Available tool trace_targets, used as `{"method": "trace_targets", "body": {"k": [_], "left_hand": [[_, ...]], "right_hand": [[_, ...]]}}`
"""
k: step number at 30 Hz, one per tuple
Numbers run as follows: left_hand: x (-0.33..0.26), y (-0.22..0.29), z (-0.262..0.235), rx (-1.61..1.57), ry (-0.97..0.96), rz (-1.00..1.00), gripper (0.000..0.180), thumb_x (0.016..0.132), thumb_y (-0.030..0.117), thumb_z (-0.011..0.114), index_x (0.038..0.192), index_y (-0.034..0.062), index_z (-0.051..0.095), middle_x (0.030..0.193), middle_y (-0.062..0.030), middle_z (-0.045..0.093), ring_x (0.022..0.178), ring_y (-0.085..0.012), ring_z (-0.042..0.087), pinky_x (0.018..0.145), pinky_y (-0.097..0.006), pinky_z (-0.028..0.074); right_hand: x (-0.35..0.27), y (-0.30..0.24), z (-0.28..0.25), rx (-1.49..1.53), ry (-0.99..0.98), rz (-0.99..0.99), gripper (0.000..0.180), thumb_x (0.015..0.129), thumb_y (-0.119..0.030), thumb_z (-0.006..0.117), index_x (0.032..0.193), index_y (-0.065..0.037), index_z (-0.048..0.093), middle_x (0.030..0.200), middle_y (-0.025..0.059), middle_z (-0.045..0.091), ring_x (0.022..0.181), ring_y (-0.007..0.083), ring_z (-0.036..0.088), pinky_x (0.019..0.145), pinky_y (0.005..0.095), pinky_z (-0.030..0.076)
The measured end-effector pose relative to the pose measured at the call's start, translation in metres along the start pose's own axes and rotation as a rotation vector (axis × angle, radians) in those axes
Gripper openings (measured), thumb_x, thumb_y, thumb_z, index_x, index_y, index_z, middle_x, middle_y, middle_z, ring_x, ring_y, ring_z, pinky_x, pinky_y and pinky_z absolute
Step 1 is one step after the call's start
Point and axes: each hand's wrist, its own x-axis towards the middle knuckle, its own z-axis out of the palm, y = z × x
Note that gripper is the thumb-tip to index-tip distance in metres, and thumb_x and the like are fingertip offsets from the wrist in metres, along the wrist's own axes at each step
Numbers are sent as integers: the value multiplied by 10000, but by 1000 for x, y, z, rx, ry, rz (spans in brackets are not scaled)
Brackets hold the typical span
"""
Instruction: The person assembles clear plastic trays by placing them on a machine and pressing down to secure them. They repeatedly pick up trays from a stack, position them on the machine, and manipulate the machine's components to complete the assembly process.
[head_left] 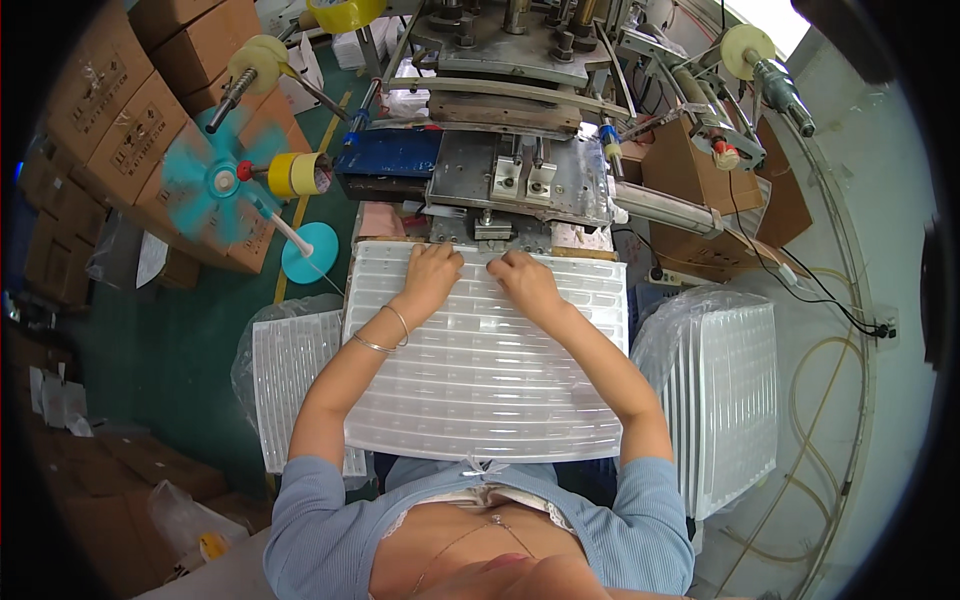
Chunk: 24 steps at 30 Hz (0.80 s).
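One wide white tray [480,390] lies directly before the press [525,175], its far edge just short of the machine. The left grip [434,272] and right grip [524,278] rest on that edge with curled fingers; whether they clasp it, I cannot tell. Side room is tight: a part-wrapped stack [735,400] stands to the press's front right, another tray [298,380] to its front left. Left of the press, open floor [205,325] surrounds a fan [222,180]; a tape roll [292,174] juts between them, boxes [140,150] beyond. Right of it sits an open carton [685,180].
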Motion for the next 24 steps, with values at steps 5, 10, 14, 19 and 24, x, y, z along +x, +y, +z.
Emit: {"method": "trace_targets", "body": {"k": [5, 10, 14, 19, 24], "left_hand": [[3, -2, -17, -135, 108, -42, 183, 763, 151, 655, 938, 99, 645, 871, -55, 566, 859, -238, 554, 762, -372, 378], [12, -8, -48, -194, 174, -44, 271, 789, 103, 617, 1060, 83, 618, 926, -79, 577, 883, -278, 555, 764, -386, 415], [-7, -18, -54, -214, 202, -98, 325, 788, 63, 601, 1113, 81, 605, 996, -98, 592, 906, -289, 566, 792, -394, 438], [9, -11, -62, -257, 414, -113, 335, 767, 43, 604, 1097, 100, 613, 1016, -78, 590, 871, -260, 568, 758, -360, 419], [91, 20, -78, 2, 701, -55, 254, 795, 232, 629, 1026, 129, 649, 958, -54, 614, 907, -207, 539, 776, -355, 342]], "right_hand": [[11, -5, -41, 388, 297, 287, 278, 711, -89, 609, 981, -84, 543, 856, 119, 537, 737, 265, 575, 612, 365, 488], [4, 20, -52, 790, 287, 574, 227, 796, -107, 606, 984, -17, 514, 979, 134, 609, 715, 171, 602, 606, 297, 478], [-24, 21, -51, 1089, 270, 658, 234, 851, -110, 579, 1061, -9, 575, 974, 81, 624, 775, 109, 611, 630, 254, 507], [-23, 16, -67, 1013, 386, 478, 253, 838, -26, 585, 1090, 1, 588, 1156, 107, 576, 834, 140, 624, 683, 252, 529], [-3, 7, -100, 677, 547, 448, 229, 836, -38, 601, 1064, -22, 606, 1056, 98, 626, 810, 162, 643, 689, 263, 524]]}}
